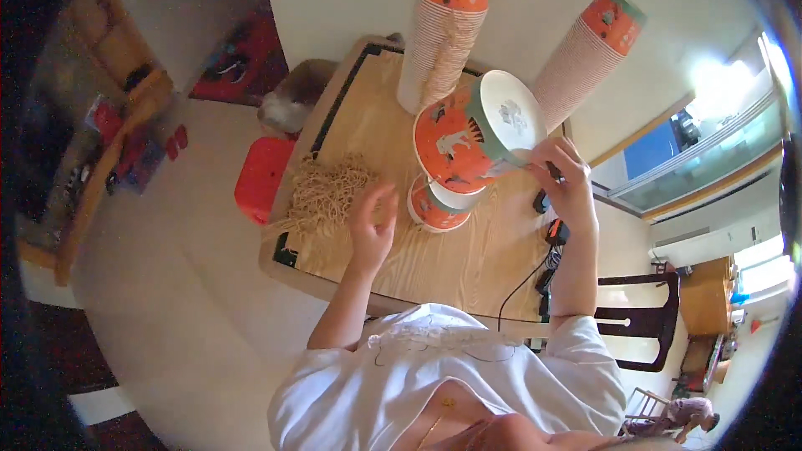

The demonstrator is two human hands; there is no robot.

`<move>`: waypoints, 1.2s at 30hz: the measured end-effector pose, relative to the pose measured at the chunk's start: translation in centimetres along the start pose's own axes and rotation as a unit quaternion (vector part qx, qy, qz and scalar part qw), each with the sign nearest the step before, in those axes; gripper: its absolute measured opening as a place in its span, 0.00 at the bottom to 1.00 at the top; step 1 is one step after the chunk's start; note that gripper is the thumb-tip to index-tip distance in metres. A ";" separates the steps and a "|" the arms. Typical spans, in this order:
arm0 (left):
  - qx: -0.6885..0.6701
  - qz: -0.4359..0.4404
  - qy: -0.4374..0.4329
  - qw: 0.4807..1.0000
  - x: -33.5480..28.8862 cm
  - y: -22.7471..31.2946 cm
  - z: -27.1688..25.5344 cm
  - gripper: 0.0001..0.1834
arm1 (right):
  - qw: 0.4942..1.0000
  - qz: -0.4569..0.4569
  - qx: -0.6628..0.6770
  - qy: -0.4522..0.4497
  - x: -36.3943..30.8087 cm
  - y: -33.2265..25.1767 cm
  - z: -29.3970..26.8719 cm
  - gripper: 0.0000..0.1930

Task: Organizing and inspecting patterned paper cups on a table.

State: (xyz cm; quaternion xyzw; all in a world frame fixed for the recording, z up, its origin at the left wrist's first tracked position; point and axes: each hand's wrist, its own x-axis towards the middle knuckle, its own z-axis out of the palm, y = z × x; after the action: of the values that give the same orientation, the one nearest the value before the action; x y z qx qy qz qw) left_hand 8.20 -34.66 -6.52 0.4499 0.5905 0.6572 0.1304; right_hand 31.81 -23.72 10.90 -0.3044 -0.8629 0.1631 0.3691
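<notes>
A large orange paper bucket (455, 142) with a green band and animal pictures is tilted above the table. Its white round end (508, 108) faces up and to the right. My right hand (564, 171) pinches the green edge of that end. Under it, a second orange bucket (440, 207) stands on the table, partly covered. My left hand (373, 221) is raised, fingers apart and slightly bent, with nothing visible in it. Beside it lies a tangled heap of tan cord (330, 192). A thin strand shows near the bucket's lower edge.
Two tall stacks of nested buckets, a left stack (439, 42) and a right stack (585, 54), rise at the back of the wooden table (418, 263). A red stool (263, 175) is at the left. Black cables (547, 263) lie by the right edge, near a dark chair (660, 317).
</notes>
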 end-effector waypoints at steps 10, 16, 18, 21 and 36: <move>0.031 0.108 -0.033 0.993 2.3 5.8 0.4 0.07 | 0.995 -0.045 -0.028 0.080 -2.9 -1.1 0.6 0.10; -0.089 0.117 -0.025 0.989 1.6 7.5 1.7 0.05 | 0.983 -0.015 0.069 0.172 -4.4 -1.3 4.1 0.07; -0.099 0.081 -0.048 0.991 0.7 7.2 1.4 0.05 | 0.952 0.068 0.199 0.224 -5.0 -0.3 4.1 0.07; -0.057 0.026 -0.131 0.989 0.5 5.6 0.2 0.05 | 0.931 0.121 0.278 0.204 -5.8 1.3 2.5 0.07; -0.452 -0.302 -0.354 0.761 1.3 -3.2 2.0 0.20 | 0.856 0.147 0.447 0.214 -9.1 4.1 1.3 0.08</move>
State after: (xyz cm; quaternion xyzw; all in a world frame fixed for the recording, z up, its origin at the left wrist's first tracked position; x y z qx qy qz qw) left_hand 7.86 -31.57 -9.03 0.3377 0.2419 0.5686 0.7101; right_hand 37.45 -26.57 3.07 -0.2567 -0.5418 0.5146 0.6130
